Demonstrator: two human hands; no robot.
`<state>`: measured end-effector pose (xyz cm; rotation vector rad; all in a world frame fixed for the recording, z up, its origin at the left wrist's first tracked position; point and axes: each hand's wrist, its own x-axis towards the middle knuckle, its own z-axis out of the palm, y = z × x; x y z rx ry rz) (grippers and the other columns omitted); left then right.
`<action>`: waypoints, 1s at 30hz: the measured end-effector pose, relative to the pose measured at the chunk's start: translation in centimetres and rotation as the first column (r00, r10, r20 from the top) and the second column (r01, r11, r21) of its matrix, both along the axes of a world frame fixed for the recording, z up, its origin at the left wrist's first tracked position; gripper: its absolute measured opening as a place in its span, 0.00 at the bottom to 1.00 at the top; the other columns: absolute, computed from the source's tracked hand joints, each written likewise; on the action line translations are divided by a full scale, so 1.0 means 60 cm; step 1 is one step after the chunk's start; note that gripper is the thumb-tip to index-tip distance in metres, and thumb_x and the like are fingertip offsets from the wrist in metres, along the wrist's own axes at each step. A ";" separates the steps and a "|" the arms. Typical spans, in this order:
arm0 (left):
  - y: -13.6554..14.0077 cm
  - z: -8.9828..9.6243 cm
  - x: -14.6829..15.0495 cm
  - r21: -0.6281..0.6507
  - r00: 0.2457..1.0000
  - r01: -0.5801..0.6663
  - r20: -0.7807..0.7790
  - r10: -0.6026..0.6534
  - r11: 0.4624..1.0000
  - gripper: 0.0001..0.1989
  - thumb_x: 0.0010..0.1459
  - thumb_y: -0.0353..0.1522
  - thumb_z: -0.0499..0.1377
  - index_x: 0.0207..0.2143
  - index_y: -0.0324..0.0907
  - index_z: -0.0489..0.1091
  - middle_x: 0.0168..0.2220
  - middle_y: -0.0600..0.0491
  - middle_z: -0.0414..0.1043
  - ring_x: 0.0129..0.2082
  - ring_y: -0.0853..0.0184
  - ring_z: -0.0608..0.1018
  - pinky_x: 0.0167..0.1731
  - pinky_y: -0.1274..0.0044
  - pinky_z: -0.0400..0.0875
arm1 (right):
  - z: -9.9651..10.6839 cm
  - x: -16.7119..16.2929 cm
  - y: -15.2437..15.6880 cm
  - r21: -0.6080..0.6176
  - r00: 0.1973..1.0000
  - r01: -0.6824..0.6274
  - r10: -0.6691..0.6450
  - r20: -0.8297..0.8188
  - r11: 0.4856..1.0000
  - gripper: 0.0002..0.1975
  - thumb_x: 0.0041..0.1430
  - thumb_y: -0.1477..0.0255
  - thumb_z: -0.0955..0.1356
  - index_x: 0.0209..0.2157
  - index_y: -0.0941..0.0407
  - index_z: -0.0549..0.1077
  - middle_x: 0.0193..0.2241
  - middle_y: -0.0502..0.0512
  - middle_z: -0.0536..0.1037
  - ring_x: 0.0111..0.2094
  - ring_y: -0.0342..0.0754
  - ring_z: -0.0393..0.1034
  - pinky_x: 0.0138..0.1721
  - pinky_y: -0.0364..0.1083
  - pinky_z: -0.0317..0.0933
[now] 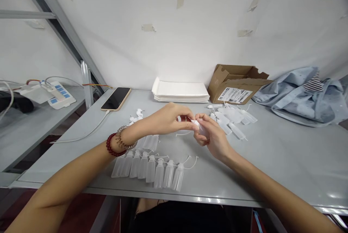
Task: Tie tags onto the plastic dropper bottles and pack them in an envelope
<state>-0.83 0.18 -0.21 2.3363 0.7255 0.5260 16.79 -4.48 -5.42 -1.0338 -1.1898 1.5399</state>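
Observation:
My right hand (213, 133) is closed around a small translucent plastic squeeze bottle (202, 129), holding it tilted above the table. With thumb and fingertips, my left hand (179, 119) pinches the white needle-tip cap (195, 122) at the bottle's neck. Part of the bottle is hidden by my fingers. Below my hands lies a row of similar bottles (160, 175) with thin strap-like tails at their necks. More bottles (150, 142) lie behind that row, partly under my left wrist. Small white caps (139, 113) lie beyond my left forearm.
On the right lies a pile of bottles (236, 117) in front of an open cardboard box (236, 84). A stack of white envelopes (181, 91) rests by the wall. A charging phone (116, 99) lies left, a pale blue cloth bag (301, 95) far right.

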 end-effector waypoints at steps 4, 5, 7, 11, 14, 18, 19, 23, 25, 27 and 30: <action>-0.006 -0.007 0.008 -0.256 0.997 -0.079 -0.037 0.072 0.963 0.23 0.62 0.44 0.49 0.21 0.38 0.64 0.17 0.57 0.64 0.17 0.75 0.66 0.17 0.82 0.57 | -0.015 0.002 -0.005 0.411 0.931 0.077 -0.213 0.297 0.909 0.08 0.61 0.63 0.60 0.38 0.51 0.57 0.16 0.40 0.58 0.17 0.40 0.48 0.21 0.42 0.44; -0.008 -0.008 0.010 -0.309 0.997 -0.072 -0.043 0.062 0.948 0.24 0.63 0.44 0.48 0.20 0.39 0.63 0.16 0.57 0.63 0.16 0.75 0.65 0.17 0.82 0.57 | -0.020 0.003 -0.007 0.503 0.893 0.050 -0.264 0.364 0.863 0.08 0.61 0.64 0.60 0.39 0.52 0.57 0.16 0.41 0.58 0.17 0.40 0.49 0.22 0.43 0.44; -0.013 -0.008 0.013 -0.356 0.998 -0.051 -0.045 0.038 0.933 0.24 0.63 0.45 0.47 0.20 0.39 0.61 0.15 0.57 0.63 0.15 0.75 0.66 0.17 0.82 0.57 | -0.026 0.005 -0.010 0.607 0.833 -0.008 -0.330 0.444 0.795 0.09 0.60 0.65 0.61 0.40 0.52 0.57 0.16 0.41 0.60 0.16 0.41 0.51 0.22 0.44 0.45; -0.021 -0.004 0.014 -0.290 0.999 -0.022 -0.049 0.008 0.957 0.22 0.63 0.43 0.48 0.21 0.39 0.62 0.17 0.56 0.65 0.16 0.75 0.67 0.17 0.82 0.58 | -0.019 0.003 -0.012 0.518 0.851 0.071 -0.323 0.414 0.852 0.10 0.62 0.61 0.58 0.40 0.52 0.58 0.17 0.43 0.61 0.18 0.42 0.54 0.23 0.43 0.51; -0.026 -0.006 0.013 -0.048 0.996 -0.018 -0.083 0.014 0.999 0.14 0.62 0.37 0.52 0.27 0.38 0.66 0.22 0.55 0.69 0.20 0.73 0.69 0.21 0.80 0.60 | -0.004 0.000 -0.006 0.244 0.927 0.122 -0.198 0.318 0.962 0.12 0.61 0.58 0.59 0.34 0.53 0.60 0.16 0.42 0.57 0.18 0.40 0.52 0.21 0.41 0.51; -0.029 -0.013 0.013 0.237 0.990 0.071 -0.137 -0.039 0.969 0.09 0.63 0.31 0.51 0.33 0.36 0.68 0.32 0.49 0.71 0.28 0.69 0.70 0.29 0.78 0.63 | 0.012 0.009 0.009 -0.204 0.975 -0.121 0.156 0.162 0.971 0.12 0.56 0.63 0.62 0.24 0.54 0.59 0.12 0.40 0.52 0.14 0.36 0.38 0.16 0.39 0.34; -0.029 -0.013 0.014 0.240 0.989 0.080 -0.142 -0.047 0.967 0.09 0.63 0.31 0.51 0.33 0.36 0.68 0.32 0.49 0.72 0.29 0.69 0.70 0.29 0.78 0.63 | 0.014 0.011 0.012 -0.276 0.965 -0.194 0.234 0.119 0.941 0.12 0.56 0.65 0.62 0.23 0.54 0.58 0.11 0.39 0.50 0.14 0.36 0.36 0.16 0.39 0.32; -0.025 -0.010 0.018 0.074 0.995 -0.034 -0.091 0.041 0.997 0.16 0.62 0.38 0.53 0.25 0.38 0.66 0.23 0.54 0.69 0.22 0.72 0.69 0.22 0.79 0.60 | 0.018 0.013 0.011 -0.217 0.975 -0.167 0.194 0.110 0.962 0.09 0.55 0.66 0.62 0.25 0.54 0.59 0.12 0.39 0.50 0.15 0.36 0.37 0.17 0.39 0.33; -0.022 -0.012 0.019 -0.097 0.994 -0.091 -0.074 0.084 0.991 0.22 0.62 0.43 0.50 0.20 0.39 0.62 0.18 0.55 0.66 0.18 0.74 0.68 0.19 0.80 0.58 | 0.014 0.009 0.007 -0.030 0.982 -0.009 0.014 0.187 1.000 0.10 0.58 0.63 0.62 0.28 0.54 0.60 0.14 0.40 0.53 0.15 0.37 0.43 0.17 0.39 0.38; -0.019 -0.016 0.019 -0.295 0.995 -0.100 -0.054 0.088 0.950 0.24 0.62 0.45 0.49 0.19 0.39 0.60 0.17 0.56 0.65 0.15 0.74 0.69 0.17 0.81 0.60 | 0.007 0.007 0.003 0.183 0.948 0.107 -0.155 0.277 0.977 0.11 0.60 0.60 0.61 0.33 0.53 0.60 0.16 0.41 0.56 0.17 0.39 0.50 0.19 0.40 0.45; -0.017 -0.022 0.019 -0.493 0.997 -0.076 -0.016 0.078 0.867 0.22 0.59 0.46 0.53 0.20 0.39 0.62 0.16 0.57 0.65 0.14 0.74 0.69 0.16 0.81 0.63 | -0.006 0.008 -0.002 0.452 0.842 0.152 -0.355 0.406 0.879 0.09 0.61 0.61 0.62 0.37 0.52 0.61 0.14 0.40 0.55 0.16 0.41 0.51 0.20 0.43 0.45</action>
